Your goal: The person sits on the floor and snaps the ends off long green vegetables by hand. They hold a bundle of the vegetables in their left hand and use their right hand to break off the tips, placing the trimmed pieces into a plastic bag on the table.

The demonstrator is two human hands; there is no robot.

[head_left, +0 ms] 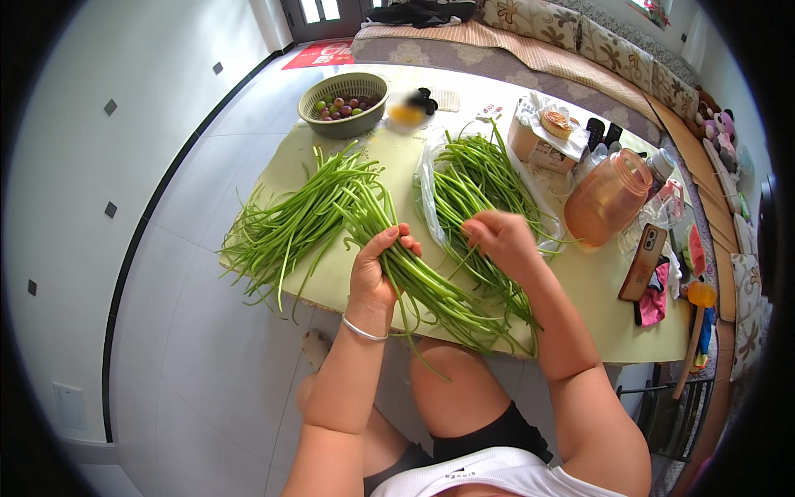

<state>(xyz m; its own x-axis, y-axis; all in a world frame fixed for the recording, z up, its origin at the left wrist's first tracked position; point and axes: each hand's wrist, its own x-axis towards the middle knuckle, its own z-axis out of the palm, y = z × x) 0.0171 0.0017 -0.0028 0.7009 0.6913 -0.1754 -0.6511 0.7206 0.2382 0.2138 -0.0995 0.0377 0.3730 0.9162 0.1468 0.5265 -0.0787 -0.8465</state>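
Observation:
My left hand [384, 257] is closed around a bunch of long thin green vegetable stems [439, 290], held at a slant over the table's near edge. My right hand [500, 238] is raised with fingers pinched, above an open clear plastic bag [426, 195] full of similar stems [480, 178]. Whatever lies between its fingertips is too small or hidden to make out. Left of my left hand, a loose heap of green stems [302, 219] spreads over the table, some ends hanging past the edge.
Around the pale yellow table [571, 311] stand a grey-green colander [346, 124] of grapes, a tissue box [546, 145] with a round pastry on top, and a pinkish jug [609, 199]. A phone [643, 263] leans at the right. Beyond is a cushioned sofa [530, 41].

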